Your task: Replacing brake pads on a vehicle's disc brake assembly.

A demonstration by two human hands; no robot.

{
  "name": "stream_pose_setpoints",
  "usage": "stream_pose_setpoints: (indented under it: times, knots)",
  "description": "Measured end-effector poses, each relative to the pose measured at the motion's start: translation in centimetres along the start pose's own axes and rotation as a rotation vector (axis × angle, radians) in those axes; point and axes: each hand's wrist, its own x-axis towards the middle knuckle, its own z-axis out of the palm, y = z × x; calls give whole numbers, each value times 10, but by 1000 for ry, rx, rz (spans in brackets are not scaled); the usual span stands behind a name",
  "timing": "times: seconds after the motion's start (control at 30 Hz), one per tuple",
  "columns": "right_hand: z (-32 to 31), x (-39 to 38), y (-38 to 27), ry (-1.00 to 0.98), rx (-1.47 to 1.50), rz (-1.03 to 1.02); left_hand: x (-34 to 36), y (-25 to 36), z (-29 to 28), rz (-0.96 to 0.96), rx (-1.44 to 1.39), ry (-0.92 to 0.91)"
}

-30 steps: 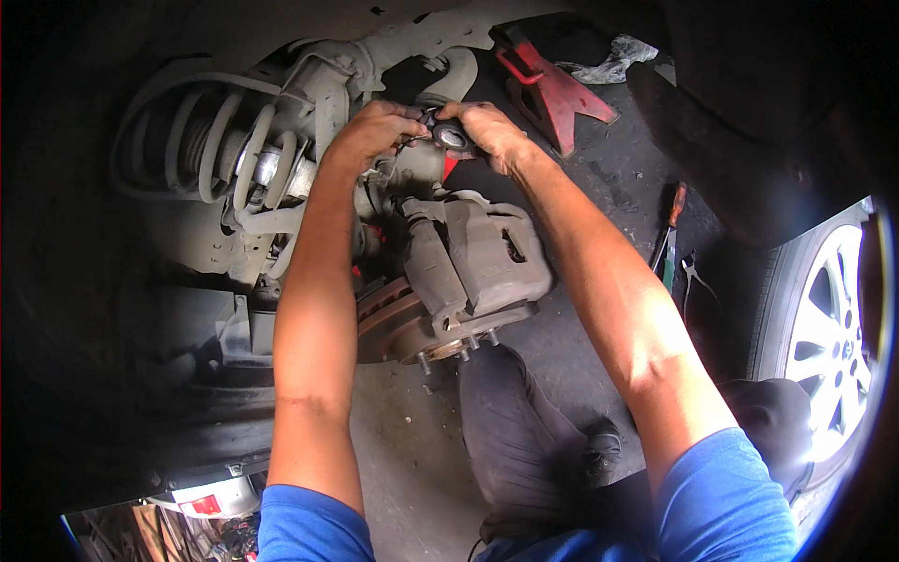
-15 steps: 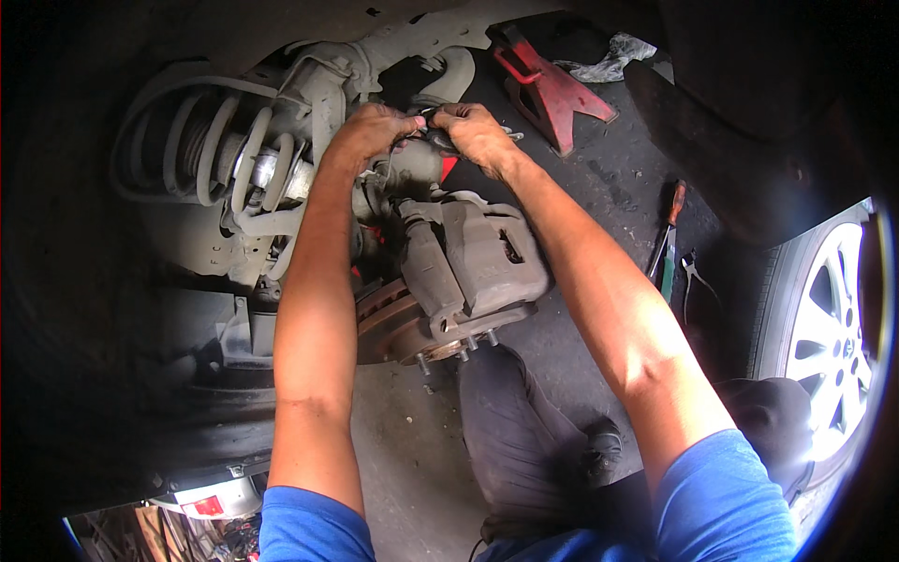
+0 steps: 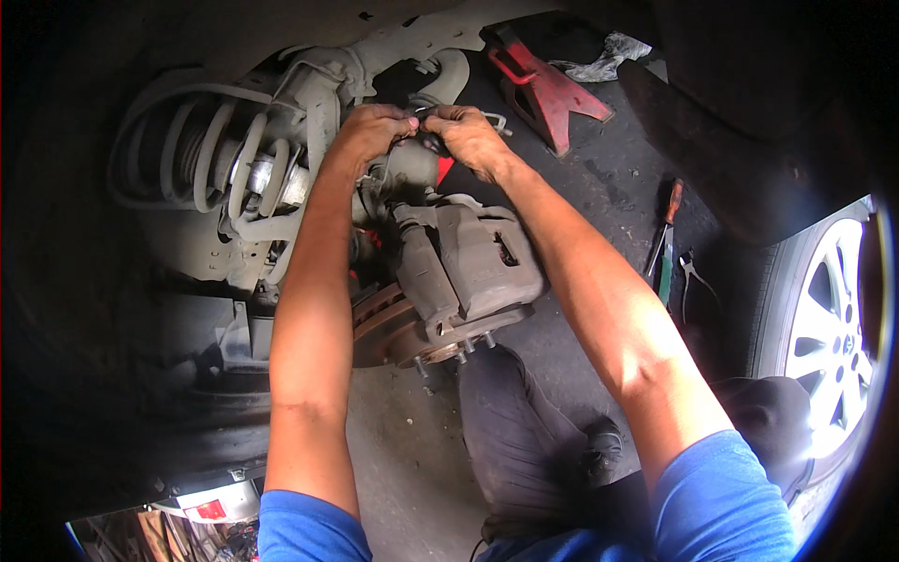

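Observation:
My left hand (image 3: 376, 131) and my right hand (image 3: 461, 133) meet behind the brake caliper, fingertips almost touching. Both are closed in a pinch, and whatever lies between the fingers is too small and dark to name. A thin metal end (image 3: 499, 123) pokes out beyond my right hand; its kind is unclear. Nearer to me is the grey brake caliper (image 3: 468, 258), seated over the rusty brake disc (image 3: 384, 318). Several wheel studs (image 3: 461, 356) point toward me from the hub. The coil spring (image 3: 217, 155) around its strut lies left of my left hand.
A red jack stand (image 3: 552, 98) stands on the floor at the far right, with crumpled clear plastic (image 3: 613, 56) behind it. A screwdriver (image 3: 674, 201) and pliers (image 3: 689, 272) lie right of my right arm. A wheel (image 3: 824, 328) rests at the right edge.
Both hands stay pinched behind the caliper and have shifted only slightly. The metal end beside my right hand has changed its angle. The whole view has moved a little.

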Motion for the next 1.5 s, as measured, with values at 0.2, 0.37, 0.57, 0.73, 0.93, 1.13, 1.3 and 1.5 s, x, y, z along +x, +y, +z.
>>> stream_pose_setpoints:
  times: [0.2,0.37,0.57,0.73,0.93,1.13,1.3,1.5]
  knots:
    - [-3,1,4,-11,-97,-22,0,3,1,-16,35,-3]
    - [1,-1,6,29,-30,-81,-7,10,9,45,155,98]
    - [-2,-5,-4,24,-108,-4,-9,15,14,80,183,134]
    - [0,-1,4,44,-161,-70,-9,11,12,19,95,150]
    - [-3,1,18,51,-151,-157,-4,9,9,-9,102,47]
    - [-4,-4,12,83,-311,-160,-5,10,11,24,282,99]
    - [-2,-2,13,66,-279,-34,-1,5,14,111,252,145]
    - [-4,-3,15,57,-308,-82,5,-1,11,71,303,126]
